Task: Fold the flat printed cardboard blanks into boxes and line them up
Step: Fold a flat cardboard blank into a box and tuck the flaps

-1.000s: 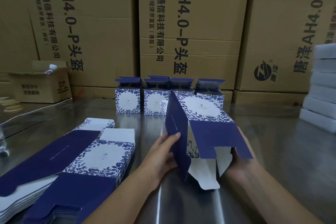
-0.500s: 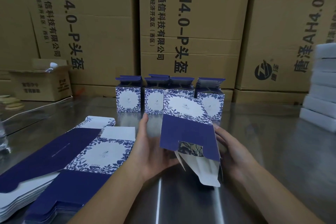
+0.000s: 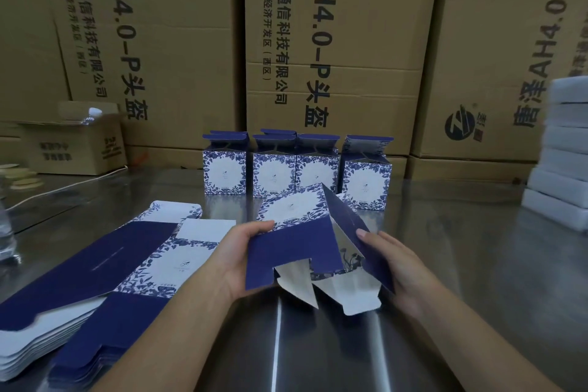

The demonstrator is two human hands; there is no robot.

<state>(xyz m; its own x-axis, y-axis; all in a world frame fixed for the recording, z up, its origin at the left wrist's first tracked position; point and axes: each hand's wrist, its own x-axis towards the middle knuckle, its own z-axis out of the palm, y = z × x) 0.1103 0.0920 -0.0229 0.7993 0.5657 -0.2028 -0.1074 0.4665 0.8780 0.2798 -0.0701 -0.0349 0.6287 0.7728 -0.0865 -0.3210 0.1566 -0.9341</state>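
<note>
left hand (image 3: pixel 235 261): clenched grip on the half-folded box (image 3: pixel 292 251). Thumb sits on top at the edge of the floral panel, the other fingers are tucked underneath where I can't see them.
right hand (image 3: pixel 393 267): up against the navy side panel on the right, with one fingertip lying on it. Honestly can't tell if this grip is pinching the panel or just pressing on it.
half-folded box: held up off the bench (image 3: pixel 461 296), dead centre between both hands and tilted. The bottom faces the camera with its white-backed flaps hanging open.
flat blanks (image 3: pixel 95 280): two overlapping stacks lying on the bench just left of the left forearm, navy and floral sides up.
folded boxes (image 3: pixel 224 173): standing upright in a row at the back of the bench with their top flaps open. Four in front, at least one more peeking out behind.
background: big brown shipping cartons (image 3: pixel 334 41) stacked like a wall, and a small open carton (image 3: pixel 76 143) at far left.
right edge: a pile of white slabs (image 3: pixel 566 153), kinda blurry.
</note>
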